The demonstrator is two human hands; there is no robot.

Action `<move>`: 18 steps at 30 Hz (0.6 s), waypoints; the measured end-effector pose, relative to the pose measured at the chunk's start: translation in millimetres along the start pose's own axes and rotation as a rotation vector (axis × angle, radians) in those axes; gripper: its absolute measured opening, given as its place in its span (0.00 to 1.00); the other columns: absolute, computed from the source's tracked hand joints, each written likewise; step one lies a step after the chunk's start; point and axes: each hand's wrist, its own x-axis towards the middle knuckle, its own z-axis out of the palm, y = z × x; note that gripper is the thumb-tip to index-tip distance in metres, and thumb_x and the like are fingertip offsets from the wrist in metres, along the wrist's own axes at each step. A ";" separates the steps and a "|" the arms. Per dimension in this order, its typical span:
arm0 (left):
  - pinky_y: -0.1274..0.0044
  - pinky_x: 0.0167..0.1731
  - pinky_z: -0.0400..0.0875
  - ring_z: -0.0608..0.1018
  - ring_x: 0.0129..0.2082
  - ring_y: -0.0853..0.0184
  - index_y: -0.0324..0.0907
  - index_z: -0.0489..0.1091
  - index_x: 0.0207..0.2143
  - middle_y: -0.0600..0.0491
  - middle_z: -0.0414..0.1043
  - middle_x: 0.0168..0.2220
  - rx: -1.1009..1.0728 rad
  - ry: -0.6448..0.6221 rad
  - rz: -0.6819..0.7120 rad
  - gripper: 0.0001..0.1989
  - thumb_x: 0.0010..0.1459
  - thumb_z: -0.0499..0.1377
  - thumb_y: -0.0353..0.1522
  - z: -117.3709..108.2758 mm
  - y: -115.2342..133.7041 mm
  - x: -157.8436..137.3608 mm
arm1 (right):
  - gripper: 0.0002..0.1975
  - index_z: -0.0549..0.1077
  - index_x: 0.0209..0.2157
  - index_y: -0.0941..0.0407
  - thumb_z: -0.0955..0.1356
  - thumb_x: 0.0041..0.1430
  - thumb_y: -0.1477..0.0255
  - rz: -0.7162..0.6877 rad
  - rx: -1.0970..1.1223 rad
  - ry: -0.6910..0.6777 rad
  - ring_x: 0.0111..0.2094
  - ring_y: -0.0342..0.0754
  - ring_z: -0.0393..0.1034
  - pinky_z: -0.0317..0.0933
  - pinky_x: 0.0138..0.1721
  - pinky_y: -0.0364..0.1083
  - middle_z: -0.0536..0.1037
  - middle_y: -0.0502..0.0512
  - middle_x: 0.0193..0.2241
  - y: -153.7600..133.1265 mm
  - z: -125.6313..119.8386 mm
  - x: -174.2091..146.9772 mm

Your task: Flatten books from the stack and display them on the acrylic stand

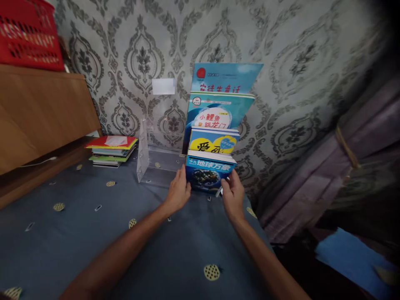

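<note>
A clear acrylic book rack [143, 150] stands against the wall, with books upright in rising tiers on its right side. The lowest tier at the front is a dark blue book [203, 177] with a globe on its cover. My left hand [179, 191] holds its left edge, and my right hand [233, 195] grips the lower right edge, fingers partly hidden behind it. Behind it rise a blue and yellow book [200, 143], a teal book [231, 107] and a taller blue book [226, 75]. A blank white label [163, 86] tops the rack's left side.
To the left lies a stack of books [113, 146], a red one on top. A wooden cabinet [43, 112] bearing a red basket [31, 35] borders the blue patterned cloth [131, 250]. A curtain [315, 166] hangs at the right, past the cloth's edge.
</note>
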 end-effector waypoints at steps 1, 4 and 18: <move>0.58 0.66 0.63 0.65 0.67 0.50 0.35 0.47 0.72 0.35 0.60 0.66 0.001 -0.009 -0.006 0.38 0.60 0.52 0.25 -0.9 1.2 0.0 | 0.28 0.68 0.63 0.55 0.65 0.62 0.66 0.006 0.005 0.001 0.52 0.56 0.74 0.68 0.55 0.57 0.78 0.62 0.54 0.9 0.1 -0.3; 0.59 0.67 0.61 0.66 0.67 0.50 0.33 0.46 0.72 0.34 0.61 0.65 -0.013 -0.028 -0.025 0.38 0.60 0.53 0.28 -4.0 4.5 1.1 | 0.28 0.69 0.62 0.53 0.67 0.62 0.63 0.025 0.023 -0.010 0.55 0.56 0.73 0.67 0.56 0.57 0.77 0.61 0.55 0.4 -1.5 0.2; 0.62 0.71 0.54 0.61 0.69 0.52 0.32 0.47 0.70 0.35 0.57 0.66 -0.126 0.033 0.028 0.36 0.60 0.52 0.28 -14.6 33.0 23.0 | 0.27 0.75 0.57 0.57 0.70 0.59 0.59 0.086 0.093 0.146 0.58 0.57 0.70 0.56 0.64 0.61 0.78 0.61 0.53 -45.6 10.8 19.0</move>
